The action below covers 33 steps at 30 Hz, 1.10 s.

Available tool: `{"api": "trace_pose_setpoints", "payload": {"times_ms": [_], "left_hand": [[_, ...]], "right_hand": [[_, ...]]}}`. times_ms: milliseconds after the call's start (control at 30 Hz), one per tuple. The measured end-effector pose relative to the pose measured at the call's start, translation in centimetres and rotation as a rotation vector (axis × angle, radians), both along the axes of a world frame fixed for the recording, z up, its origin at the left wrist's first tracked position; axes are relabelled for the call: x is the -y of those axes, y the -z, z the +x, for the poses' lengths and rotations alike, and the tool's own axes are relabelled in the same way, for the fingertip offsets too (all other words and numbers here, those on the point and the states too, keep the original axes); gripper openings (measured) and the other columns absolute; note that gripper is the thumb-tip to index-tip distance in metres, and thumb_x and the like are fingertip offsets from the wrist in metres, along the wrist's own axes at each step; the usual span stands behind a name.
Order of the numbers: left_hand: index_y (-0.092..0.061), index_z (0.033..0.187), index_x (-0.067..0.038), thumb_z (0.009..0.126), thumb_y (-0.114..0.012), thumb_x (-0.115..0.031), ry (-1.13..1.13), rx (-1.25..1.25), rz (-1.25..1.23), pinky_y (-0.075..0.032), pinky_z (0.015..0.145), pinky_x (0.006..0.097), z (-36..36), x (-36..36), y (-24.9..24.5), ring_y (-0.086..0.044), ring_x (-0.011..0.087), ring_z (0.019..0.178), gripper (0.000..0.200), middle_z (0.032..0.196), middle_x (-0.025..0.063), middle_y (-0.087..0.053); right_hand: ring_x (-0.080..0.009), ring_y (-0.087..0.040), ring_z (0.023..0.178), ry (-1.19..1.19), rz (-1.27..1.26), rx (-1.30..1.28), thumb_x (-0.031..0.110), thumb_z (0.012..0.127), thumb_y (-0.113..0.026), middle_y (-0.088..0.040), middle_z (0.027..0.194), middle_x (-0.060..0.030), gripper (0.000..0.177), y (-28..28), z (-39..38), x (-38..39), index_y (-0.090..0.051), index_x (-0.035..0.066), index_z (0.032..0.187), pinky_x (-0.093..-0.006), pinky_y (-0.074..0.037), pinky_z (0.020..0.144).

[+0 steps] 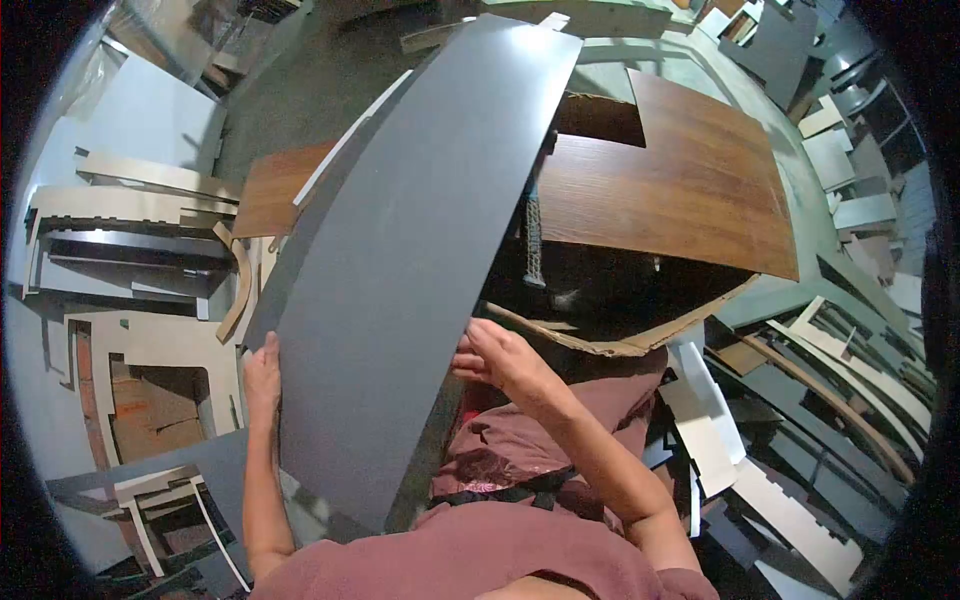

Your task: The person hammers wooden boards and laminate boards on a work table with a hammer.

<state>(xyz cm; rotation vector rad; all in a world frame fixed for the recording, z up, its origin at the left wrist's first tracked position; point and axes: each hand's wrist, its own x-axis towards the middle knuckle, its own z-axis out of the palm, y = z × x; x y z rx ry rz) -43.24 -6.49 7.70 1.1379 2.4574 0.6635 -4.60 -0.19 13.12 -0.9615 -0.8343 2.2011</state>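
grey panel (pixel 400 250) held tilted, left hand (pixel 262 378) clasped on its left edge, right hand (pixel 498 358) curled round its right edge; not yet set down.

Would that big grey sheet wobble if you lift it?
Probably a bit bendy: the grey sheet looks thin at its edge. It seems fairly light, since the left hand and right hand steady it by its edges. Its smooth face may be slippery.
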Motion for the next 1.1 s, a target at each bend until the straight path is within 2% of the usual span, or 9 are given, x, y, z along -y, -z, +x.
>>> {"api": "trace_pose_setpoints", "payload": {"times_ms": [167,400,467,667,767,833,900,933,1100], "left_hand": [[-0.058,0.071,0.003,0.088,-0.043,-0.061,0.109,0.25,0.011,-0.038,0.056,0.0316,5.9,-0.3,-2.5,-0.043,0.0123,0.06,0.068,0.061,0.0016,-0.051],[-0.061,0.074,0.003,0.091,-0.045,-0.053,0.245,0.364,-0.016,-0.039,0.056,0.029,11.4,-3.3,-6.3,-0.046,0.0098,0.06,0.06,0.063,0.0016,-0.055],[-0.06,0.074,0.003,0.091,-0.045,-0.051,0.31,0.326,-0.049,-0.039,0.055,0.0289,11.8,-4.3,-7.5,-0.045,0.0097,0.06,0.059,0.063,0.001,-0.055],[-0.057,0.071,0.003,0.091,-0.048,-0.048,0.366,0.283,-0.07,-0.037,0.054,0.0287,14.7,-5.8,-9.3,-0.043,0.0094,0.058,0.056,0.059,0.0012,-0.049],[-0.054,0.068,0.003,0.09,-0.05,-0.049,0.436,0.103,-0.105,-0.036,0.054,0.0287,15.1,-6.4,-10.6,-0.042,0.0099,0.059,0.057,0.058,0.0017,-0.048],[-0.051,0.067,0.004,0.089,-0.051,-0.049,0.398,0.158,-0.113,-0.036,0.055,0.0284,15.4,-6.4,-11.5,-0.041,0.0105,0.059,0.057,0.059,0.0008,-0.047],[-0.051,0.067,0.003,0.089,-0.051,-0.049,0.382,0.176,-0.136,-0.036,0.055,0.0282,15.5,-6.2,-11.2,-0.041,0.0102,0.059,0.057,0.06,0.0,-0.048],[-0.051,0.066,0.003,0.089,-0.051,-0.049,0.374,0.203,-0.172,-0.036,0.055,0.028,15.6,-6.0,-11.2,-0.041,0.0098,0.059,0.056,0.06,-0.0008,-0.048],[-0.053,0.065,0.001,0.09,-0.05,-0.048,0.39,0.277,-0.143,-0.037,0.054,0.0272,16.3,-5.3,-11.0,-0.043,0.0079,0.059,0.055,0.06,-0.0019,-0.049]], "right_hand": [[-0.023,-0.053,0.107,0.032,0.099,0.064,0.045,0.092,-0.046,-0.052,0.119,-0.0157,0.061,-1.3,5.0,2.9,-0.037,-0.003,0.128,-0.0363,-0.042,0.094],[-0.0251,-0.051,0.112,0.179,0.233,0.081,0.049,0.089,-0.049,-0.049,0.122,-0.0178,0.071,-3.0,9.9,6.4,-0.034,-0.006,0.131,-0.0397,-0.039,0.097],[-0.0225,-0.042,0.121,0.196,0.22,0.066,0.045,0.091,-0.048,-0.045,0.129,-0.0136,0.062,-1.8,10.9,7.3,-0.037,-0.001,0.132,-0.0333,-0.034,0.099],[-0.0246,-0.038,0.124,0.247,0.133,0.076,0.045,0.092,-0.045,-0.043,0.131,-0.0135,0.062,-0.9,12.6,8.5,-0.036,0.0,0.133,-0.0351,-0.031,0.101],[-0.0239,-0.045,0.117,0.336,-0.01,0.078,0.039,0.094,-0.043,-0.049,0.123,-0.0136,0.051,2.1,12.8,8.5,-0.042,0.0,0.126,-0.0346,-0.036,0.095],[-0.0234,-0.051,0.098,0.309,0.354,0.462,0.03,0.093,-0.041,-0.055,0.101,-0.015,0.035,5.5,14.2,7.2,-0.049,-0.002,0.104,-0.0368,-0.04,0.083],[-0.0278,-0.048,0.076,0.505,0.65,0.839,0.022,0.09,-0.042,-0.045,0.076,-0.0163,0.026,8.1,13.9,4.4,-0.043,-0.002,0.081,-0.0429,-0.038,0.071],[-0.0351,-0.05,0.086,0.448,0.689,0.984,0.016,0.086,-0.044,-0.051,0.086,-0.0205,0.019,14.4,15.0,2.7,-0.048,-0.002,0.089,-0.0419,-0.039,0.075],[-0.0362,-0.051,0.087,0.418,0.672,0.991,0.015,0.086,-0.045,-0.052,0.088,-0.0215,0.019,11.9,12.1,-2.4,-0.047,-0.002,0.093,-0.0421,-0.039,0.075]]}}
